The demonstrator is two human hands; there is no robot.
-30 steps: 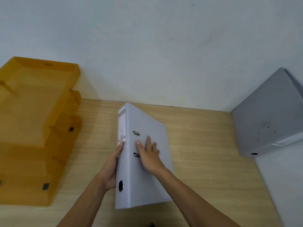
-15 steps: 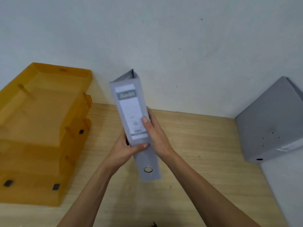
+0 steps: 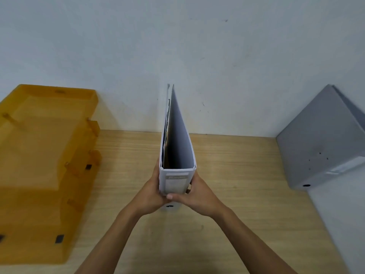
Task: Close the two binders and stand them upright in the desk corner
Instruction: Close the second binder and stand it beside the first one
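A white lever-arch binder (image 3: 178, 139) stands upright at the middle of the wooden desk (image 3: 233, 175), its labelled spine facing me and its covers running toward the wall. My left hand (image 3: 152, 191) grips the spine's left side and my right hand (image 3: 194, 196) grips its right side, thumbs meeting across the lower spine. I look down into its top edge; the covers are close together. A second grey binder (image 3: 324, 139) stands closed in the desk's far right corner, leaning against the right wall.
An orange translucent stacked letter tray (image 3: 45, 161) fills the left side of the desk. A white wall (image 3: 177, 46) runs along the back edge. Bare wood lies between the held binder and the grey one.
The white binder lay flat under both hands, was lifted and tipped up with the spine toward me, and now stands vertical on the desk, held at both sides of the spine.
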